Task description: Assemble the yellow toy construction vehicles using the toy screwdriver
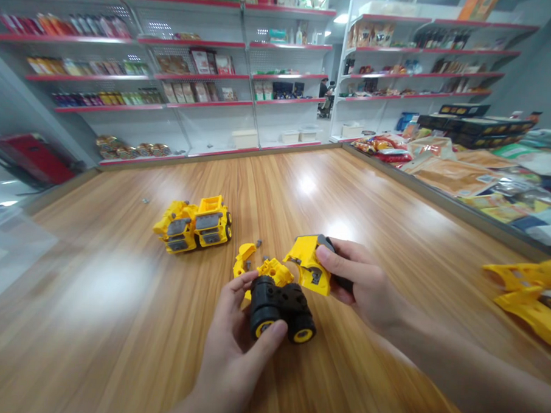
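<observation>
My left hand grips a black toy truck chassis by its wheels, which have yellow hubs. To its right, my right hand is closed on a yellow and dark grey toy truck cab, tilted so that its hollow side partly shows. The cab and the chassis look apart, with a small gap between them. Just behind the chassis lie loose yellow toy parts, partly hidden by it and by my left fingers.
Two yellow toy trucks stand side by side at the left on the wooden table. More yellow toy parts lie at the right edge. A clear plastic bin is at the left. Packaged goods lie beyond the right rim, with stocked shelves behind.
</observation>
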A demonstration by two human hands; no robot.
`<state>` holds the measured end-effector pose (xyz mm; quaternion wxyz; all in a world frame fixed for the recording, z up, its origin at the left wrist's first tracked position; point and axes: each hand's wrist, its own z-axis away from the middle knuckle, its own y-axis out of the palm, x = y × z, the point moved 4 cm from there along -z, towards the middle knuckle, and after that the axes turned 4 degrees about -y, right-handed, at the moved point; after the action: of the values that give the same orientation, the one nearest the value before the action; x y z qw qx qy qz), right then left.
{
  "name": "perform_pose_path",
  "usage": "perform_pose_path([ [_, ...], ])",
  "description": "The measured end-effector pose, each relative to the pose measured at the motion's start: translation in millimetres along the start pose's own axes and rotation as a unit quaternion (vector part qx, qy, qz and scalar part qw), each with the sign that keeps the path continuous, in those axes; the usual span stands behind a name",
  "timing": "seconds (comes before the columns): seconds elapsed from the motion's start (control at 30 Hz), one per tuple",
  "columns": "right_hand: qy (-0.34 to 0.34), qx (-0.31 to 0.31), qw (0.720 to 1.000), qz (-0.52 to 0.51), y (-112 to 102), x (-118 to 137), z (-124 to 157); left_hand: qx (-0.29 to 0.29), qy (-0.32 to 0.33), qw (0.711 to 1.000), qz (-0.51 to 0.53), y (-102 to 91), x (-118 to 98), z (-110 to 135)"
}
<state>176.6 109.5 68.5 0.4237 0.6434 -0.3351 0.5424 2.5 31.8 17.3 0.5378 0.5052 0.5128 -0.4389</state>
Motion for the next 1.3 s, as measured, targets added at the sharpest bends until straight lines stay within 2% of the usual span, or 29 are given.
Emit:
perform_pose_path([
  [0.17, -0.008, 0.022, 0.999, 0.031, 3, 1, 1, -0.035, 0.002, 0.999, -0.001, -1.3, -8, 3],
  [0.3, -0.059, 0.047, 0.994, 0.084, 4, 9, 1, -0.076, 0.024, 0.997, -0.002, -2.0, -15, 7],
  [0.5, -0.132, 0.057, 0.962, 0.233, 5, 10, 7, -0.098, 0.043, 0.994, 0.004, -1.6, -18, 7],
  [0.6, -0.157, 0.064, 0.947, 0.273, 6, 10, 9, -0.085, 0.046, 0.995, 0.017, 0.4, -20, 7],
  [0.87, -0.228, 0.085, 0.918, 0.312, 9, 18, 10, -0.060, 0.047, 0.997, 0.029, 3.9, -19, 8],
  [1.3, -0.248, 0.098, 0.909, 0.322, 10, 15, 10, -0.076, 0.054, 0.996, 0.009, 4.5, -18, 8],
])
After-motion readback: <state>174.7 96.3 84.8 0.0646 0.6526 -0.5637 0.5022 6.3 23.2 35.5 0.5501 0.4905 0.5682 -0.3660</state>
